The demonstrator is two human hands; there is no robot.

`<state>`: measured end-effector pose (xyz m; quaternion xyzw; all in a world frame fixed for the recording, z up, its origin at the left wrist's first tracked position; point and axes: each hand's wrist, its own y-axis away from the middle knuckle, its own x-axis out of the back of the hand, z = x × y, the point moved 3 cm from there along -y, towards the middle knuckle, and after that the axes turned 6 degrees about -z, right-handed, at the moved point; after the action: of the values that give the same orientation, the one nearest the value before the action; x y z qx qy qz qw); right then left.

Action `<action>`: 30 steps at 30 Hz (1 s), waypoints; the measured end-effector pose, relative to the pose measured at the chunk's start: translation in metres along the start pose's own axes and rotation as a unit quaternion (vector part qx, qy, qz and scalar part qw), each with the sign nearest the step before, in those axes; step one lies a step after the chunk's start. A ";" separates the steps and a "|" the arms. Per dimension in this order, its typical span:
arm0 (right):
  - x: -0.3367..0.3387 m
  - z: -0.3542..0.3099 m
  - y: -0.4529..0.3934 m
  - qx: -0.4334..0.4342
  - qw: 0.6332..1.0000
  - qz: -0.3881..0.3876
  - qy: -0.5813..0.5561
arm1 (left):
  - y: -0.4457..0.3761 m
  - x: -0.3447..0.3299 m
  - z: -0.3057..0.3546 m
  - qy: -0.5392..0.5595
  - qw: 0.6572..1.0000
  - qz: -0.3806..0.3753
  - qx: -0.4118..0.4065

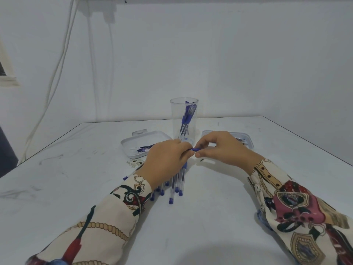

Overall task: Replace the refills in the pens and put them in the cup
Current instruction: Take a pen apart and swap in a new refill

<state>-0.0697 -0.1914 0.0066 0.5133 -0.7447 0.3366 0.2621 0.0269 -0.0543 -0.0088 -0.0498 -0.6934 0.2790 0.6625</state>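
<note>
Am gripping pen [195,149] with left hand [166,161], right hand [219,148] pinching blue tip end for twisting; cup [184,119] standing close behind for drop-in

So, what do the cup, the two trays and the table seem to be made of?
Cup: probably clear plastic, since the pens inside show through its thin wall. Left tray and right tray: seemingly white moulded plastic, with rounded rims and a slight shine. Table: smooth white top, perhaps laminate or painted; dark scuffs mark it. I cannot tell more.
</note>
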 end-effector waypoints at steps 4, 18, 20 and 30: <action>0.000 -0.001 0.001 -0.001 1.000 0.001 -0.002 | 0.002 0.003 -0.001 0.007 1.000 0.004 0.003; 0.001 -0.001 0.001 -0.002 1.000 0.002 0.005 | 0.002 0.004 0.001 -0.037 0.999 0.018 -0.007; 0.001 -0.001 0.001 -0.004 1.000 0.002 0.003 | 0.003 0.005 0.001 -0.046 0.999 0.022 -0.010; 0.004 -0.002 0.001 -0.005 1.000 0.012 -0.003 | -0.004 -0.003 0.004 -0.064 0.998 -0.004 0.004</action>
<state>-0.0720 -0.1916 0.0103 0.5038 -0.7534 0.3346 0.2581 0.0250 -0.0601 -0.0091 -0.0267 -0.7335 0.2818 0.6179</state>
